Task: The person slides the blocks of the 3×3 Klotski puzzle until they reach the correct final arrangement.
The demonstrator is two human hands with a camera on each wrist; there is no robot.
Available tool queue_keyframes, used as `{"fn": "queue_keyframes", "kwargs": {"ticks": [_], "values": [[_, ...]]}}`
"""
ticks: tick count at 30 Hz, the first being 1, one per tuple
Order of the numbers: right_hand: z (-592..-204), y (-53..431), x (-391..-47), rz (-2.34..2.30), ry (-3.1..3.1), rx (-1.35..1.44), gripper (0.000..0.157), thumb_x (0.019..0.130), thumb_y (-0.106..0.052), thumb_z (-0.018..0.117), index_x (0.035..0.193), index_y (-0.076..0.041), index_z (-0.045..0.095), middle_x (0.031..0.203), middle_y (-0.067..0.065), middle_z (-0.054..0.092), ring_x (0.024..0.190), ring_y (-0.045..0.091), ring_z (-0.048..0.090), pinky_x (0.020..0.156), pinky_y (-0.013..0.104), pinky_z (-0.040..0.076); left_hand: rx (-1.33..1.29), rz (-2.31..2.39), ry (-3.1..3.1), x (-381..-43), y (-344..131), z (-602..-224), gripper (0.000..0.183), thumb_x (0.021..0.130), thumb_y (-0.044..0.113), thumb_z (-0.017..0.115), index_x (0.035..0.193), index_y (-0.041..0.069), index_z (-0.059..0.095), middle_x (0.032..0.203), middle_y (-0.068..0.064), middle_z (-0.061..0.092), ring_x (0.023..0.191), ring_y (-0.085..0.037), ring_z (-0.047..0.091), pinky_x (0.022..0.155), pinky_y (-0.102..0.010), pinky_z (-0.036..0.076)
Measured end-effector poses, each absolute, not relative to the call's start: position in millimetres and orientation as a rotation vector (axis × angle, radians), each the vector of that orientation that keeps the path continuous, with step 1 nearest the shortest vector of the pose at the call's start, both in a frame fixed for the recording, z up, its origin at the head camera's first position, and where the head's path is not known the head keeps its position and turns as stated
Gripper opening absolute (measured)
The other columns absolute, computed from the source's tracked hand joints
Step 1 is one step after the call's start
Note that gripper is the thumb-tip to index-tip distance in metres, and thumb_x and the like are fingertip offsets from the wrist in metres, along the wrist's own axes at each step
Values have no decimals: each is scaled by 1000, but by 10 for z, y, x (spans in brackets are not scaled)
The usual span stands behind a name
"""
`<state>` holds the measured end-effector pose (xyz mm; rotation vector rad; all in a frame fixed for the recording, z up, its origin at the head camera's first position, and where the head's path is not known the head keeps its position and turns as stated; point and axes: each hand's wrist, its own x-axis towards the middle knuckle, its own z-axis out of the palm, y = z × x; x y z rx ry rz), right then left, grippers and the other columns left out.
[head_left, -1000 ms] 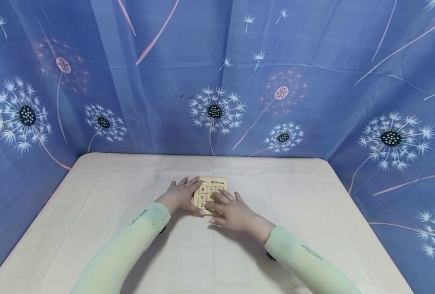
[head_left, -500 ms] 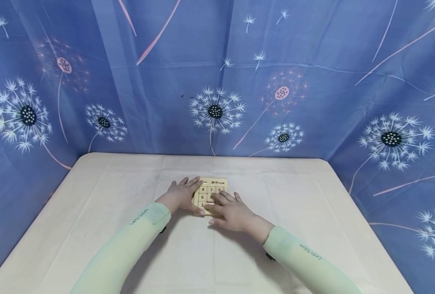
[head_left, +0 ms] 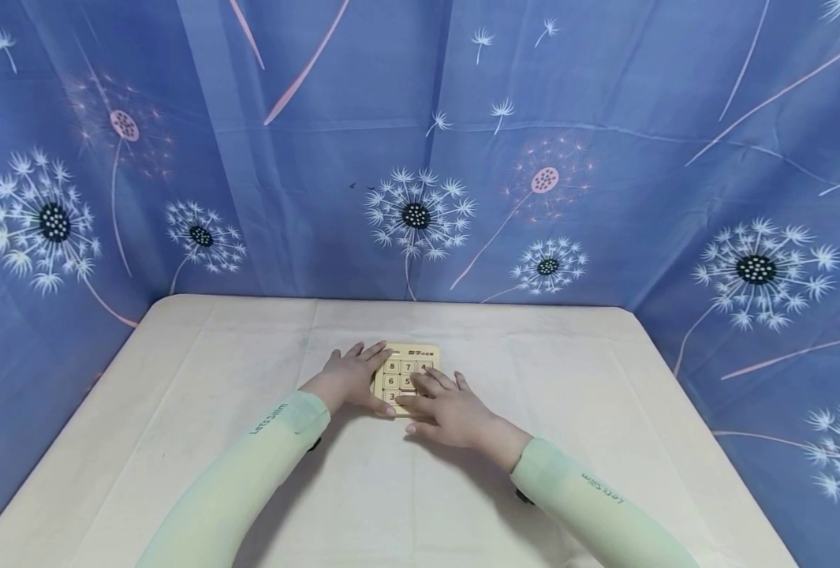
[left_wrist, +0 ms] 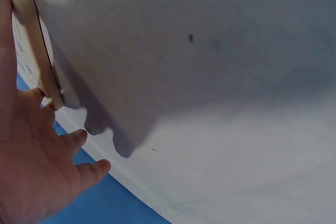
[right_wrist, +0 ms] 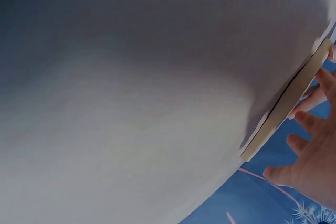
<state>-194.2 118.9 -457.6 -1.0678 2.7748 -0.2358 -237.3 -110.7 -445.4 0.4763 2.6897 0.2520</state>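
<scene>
A cream number slide puzzle [head_left: 392, 367] lies flat on the table, with tiles 8, 7, 4, 6, 5 and 3 showing at least in part. My left hand [head_left: 349, 379] holds its left side, thumb at the near left corner and fingers at the far left. In the left wrist view, the other fingers of the left hand [left_wrist: 42, 156] stick out past the puzzle's edge [left_wrist: 44, 61]. Over the lower right tiles lies my right hand [head_left: 455, 412], fingertips on the tiles and thumb off the near edge. That hand hides several tiles.
The table [head_left: 547, 355] is covered in a pale, lightly creased cloth. Blue curtains [head_left: 306, 173] with dandelion prints stand behind it and along both sides. Both forearms wear pale green sleeves [head_left: 242, 465].
My right hand shifts very slightly over the tiles, and the 4 shows a little more than half a second ago. The left hand and the puzzle stay in place.
</scene>
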Motion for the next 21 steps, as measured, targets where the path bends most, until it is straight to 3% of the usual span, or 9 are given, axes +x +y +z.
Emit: {"fn": "queue_keyframes", "kwargs": {"ticks": [21], "values": [[-4558, 1228, -1937, -228, 2773, -1046, 55, 99, -57, 56, 149, -35, 54, 168, 11, 33, 158, 40, 27, 121, 77, 22, 481, 241, 2693, -2375, -1112, -4466, 119, 76, 69, 79, 166, 21, 18, 176, 1, 10, 161, -39, 14, 128, -69, 13]]}}
